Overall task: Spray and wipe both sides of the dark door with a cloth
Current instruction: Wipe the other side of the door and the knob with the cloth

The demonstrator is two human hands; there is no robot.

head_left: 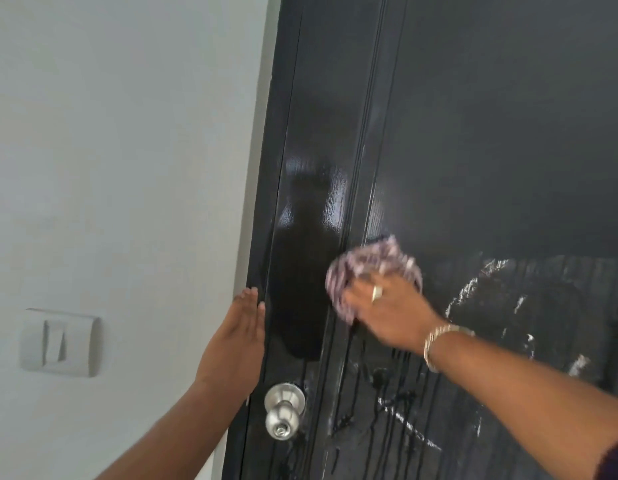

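A crumpled purple-and-white cloth (371, 268) is pressed against the glossy dark door (474, 133), whose lower panel is wet-streaked.

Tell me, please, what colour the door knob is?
Silver metal door knob, seen in the head view.
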